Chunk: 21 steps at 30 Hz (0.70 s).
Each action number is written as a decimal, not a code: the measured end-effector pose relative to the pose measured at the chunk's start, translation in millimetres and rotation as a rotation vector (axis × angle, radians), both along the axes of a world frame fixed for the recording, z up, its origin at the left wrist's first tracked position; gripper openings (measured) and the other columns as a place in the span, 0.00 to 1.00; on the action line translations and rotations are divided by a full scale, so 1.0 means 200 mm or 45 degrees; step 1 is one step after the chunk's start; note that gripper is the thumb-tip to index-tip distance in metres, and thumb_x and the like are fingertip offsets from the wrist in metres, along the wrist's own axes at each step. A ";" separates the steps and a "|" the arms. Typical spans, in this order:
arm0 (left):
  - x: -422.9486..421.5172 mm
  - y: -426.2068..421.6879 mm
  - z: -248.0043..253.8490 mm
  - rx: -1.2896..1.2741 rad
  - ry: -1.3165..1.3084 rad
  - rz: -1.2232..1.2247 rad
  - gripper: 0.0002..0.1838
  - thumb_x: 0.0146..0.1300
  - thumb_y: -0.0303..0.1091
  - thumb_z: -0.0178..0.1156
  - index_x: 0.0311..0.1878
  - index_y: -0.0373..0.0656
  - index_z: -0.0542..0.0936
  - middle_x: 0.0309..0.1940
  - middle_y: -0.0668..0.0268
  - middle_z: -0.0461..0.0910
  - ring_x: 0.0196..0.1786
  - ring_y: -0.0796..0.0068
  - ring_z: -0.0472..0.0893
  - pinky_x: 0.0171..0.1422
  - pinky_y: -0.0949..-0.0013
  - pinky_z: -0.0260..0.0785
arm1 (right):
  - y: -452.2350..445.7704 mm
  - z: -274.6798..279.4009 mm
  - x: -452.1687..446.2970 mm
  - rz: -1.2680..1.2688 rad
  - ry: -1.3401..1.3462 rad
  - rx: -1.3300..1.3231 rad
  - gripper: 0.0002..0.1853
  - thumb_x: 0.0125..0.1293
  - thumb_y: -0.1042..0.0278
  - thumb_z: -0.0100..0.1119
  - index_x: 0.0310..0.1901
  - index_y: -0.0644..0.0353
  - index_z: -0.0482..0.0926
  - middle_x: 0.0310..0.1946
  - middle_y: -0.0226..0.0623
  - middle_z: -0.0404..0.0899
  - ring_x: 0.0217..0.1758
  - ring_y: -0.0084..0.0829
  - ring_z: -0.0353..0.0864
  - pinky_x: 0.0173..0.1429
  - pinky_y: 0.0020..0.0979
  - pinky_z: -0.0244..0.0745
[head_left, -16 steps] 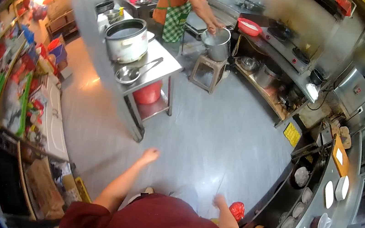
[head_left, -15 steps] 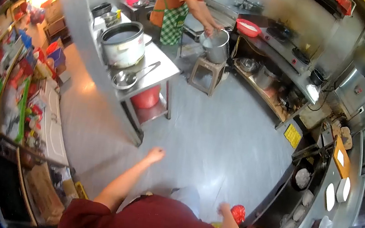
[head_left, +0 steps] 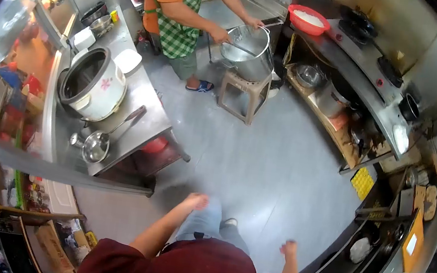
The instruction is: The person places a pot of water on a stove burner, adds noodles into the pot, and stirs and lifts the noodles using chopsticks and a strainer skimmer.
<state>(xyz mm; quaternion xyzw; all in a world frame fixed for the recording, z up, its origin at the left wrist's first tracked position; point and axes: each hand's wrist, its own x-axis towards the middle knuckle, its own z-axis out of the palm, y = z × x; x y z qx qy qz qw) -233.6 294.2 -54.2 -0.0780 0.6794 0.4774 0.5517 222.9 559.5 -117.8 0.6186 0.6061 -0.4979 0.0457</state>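
My left hand (head_left: pixel 196 201) hangs in front of my body over the grey floor, its fingers curled; whether anything is inside is hidden. Lower right, my right hand (head_left: pixel 289 248) is held low beside my body with bent fingers, too small to make out clearly. Neither touches any surface. Nearest on the left is a metal table (head_left: pixel 146 121) bearing a large white cooker pot (head_left: pixel 104 87) and a steel ladle or strainer (head_left: pixel 96 147). Ahead, a co-worker (head_left: pixel 182 15) in a green checked apron holds a long tool in a big metal pot (head_left: pixel 255 64) on a stool (head_left: pixel 244 91).
A stove counter (head_left: pixel 369 82) with a red basin (head_left: pixel 308 21) runs along the right. A yellow tray (head_left: pixel 363 183) lies on the floor near it. The lower right has a counter with a cutting board (head_left: pixel 413 242). Shelves (head_left: pixel 26 210) stand at the lower left.
The stool, pot and co-worker appear closer and larger, and the white cooker sits further left and nearer. My left hand has shifted right and slightly down in view. The co-worker now holds a long tool.
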 end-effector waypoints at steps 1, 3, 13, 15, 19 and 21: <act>-0.05 0.05 -0.01 -0.023 -0.042 0.088 0.12 0.58 0.38 0.54 0.42 0.43 0.76 0.33 0.63 0.79 0.32 0.73 0.78 0.33 0.68 0.72 | 0.16 0.10 -0.29 -0.056 0.117 0.046 0.09 0.59 0.71 0.44 0.37 0.66 0.72 0.21 0.40 0.74 0.17 0.31 0.73 0.17 0.32 0.69; -0.22 0.24 -0.02 -0.009 -0.061 0.216 0.11 0.57 0.38 0.56 0.40 0.43 0.76 0.32 0.65 0.79 0.32 0.73 0.78 0.35 0.68 0.72 | 0.47 0.26 -0.81 -0.061 0.344 0.122 0.11 0.61 0.70 0.44 0.39 0.67 0.72 0.22 0.39 0.75 0.17 0.26 0.72 0.19 0.28 0.69; -1.13 1.29 -0.04 0.212 -0.011 0.228 0.13 0.56 0.40 0.56 0.42 0.45 0.75 0.33 0.67 0.79 0.32 0.74 0.78 0.33 0.72 0.70 | 1.31 0.36 -1.59 -0.197 0.325 -0.079 0.28 0.56 0.72 0.50 0.60 0.60 0.57 0.31 0.43 0.76 0.21 0.32 0.76 0.21 0.31 0.71; -1.22 1.48 0.11 0.111 0.161 0.029 0.13 0.56 0.40 0.57 0.42 0.45 0.75 0.34 0.65 0.79 0.32 0.73 0.78 0.33 0.71 0.70 | 1.61 0.44 -1.46 -0.565 0.353 -0.086 0.34 0.56 0.72 0.51 0.64 0.55 0.49 0.32 0.45 0.76 0.21 0.34 0.76 0.20 0.35 0.72; -1.28 1.68 0.13 0.037 0.195 -0.006 0.13 0.54 0.41 0.58 0.41 0.45 0.74 0.33 0.64 0.78 0.31 0.72 0.77 0.34 0.71 0.69 | 2.44 1.01 -1.19 -0.680 0.177 0.589 0.35 0.56 0.72 0.50 0.64 0.58 0.48 0.37 0.46 0.75 0.27 0.37 0.78 0.26 0.35 0.75; -1.22 1.60 -0.10 0.227 0.286 -0.205 0.13 0.55 0.41 0.57 0.40 0.45 0.74 0.33 0.64 0.78 0.31 0.73 0.77 0.33 0.71 0.69 | 2.87 1.28 -0.99 -0.709 0.269 0.902 0.31 0.54 0.74 0.49 0.61 0.66 0.55 0.44 0.44 0.71 0.42 0.37 0.75 0.38 0.34 0.75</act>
